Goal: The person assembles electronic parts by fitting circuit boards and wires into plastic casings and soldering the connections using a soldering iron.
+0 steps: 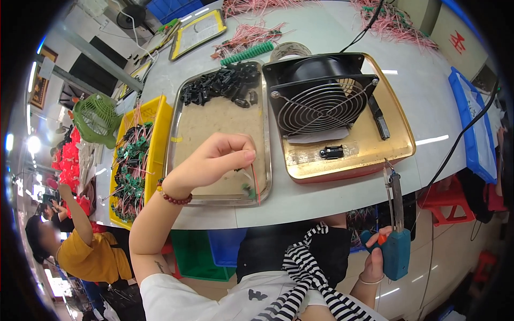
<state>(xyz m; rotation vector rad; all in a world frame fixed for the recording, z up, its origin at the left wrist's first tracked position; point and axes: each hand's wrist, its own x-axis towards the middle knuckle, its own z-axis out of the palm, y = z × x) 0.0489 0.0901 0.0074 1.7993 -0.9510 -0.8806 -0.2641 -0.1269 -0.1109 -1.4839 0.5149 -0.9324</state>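
My left hand (217,160) is closed in a pinch above the near part of a steel tray (214,199). From its fingers hangs a red wire (256,179), with a small blurred green circuit board (248,190) beside it. My right hand (373,263) grips a blue soldering gun (397,254) by its handle, a finger at the orange trigger. The gun points upward, its tip close to the front edge of a gold tray (300,172). On that tray lies a small black housing (332,152), in front of a black fan with a wire guard (324,104); neither hand touches it.
Several black housings (222,85) are heaped at the steel tray's far end. A yellow bin (159,142) full of wired green boards stands left. A black tool (380,120) lies right of the fan. Pink-wired bundles (249,37) lie farther back. A co-worker (88,254) sits left.
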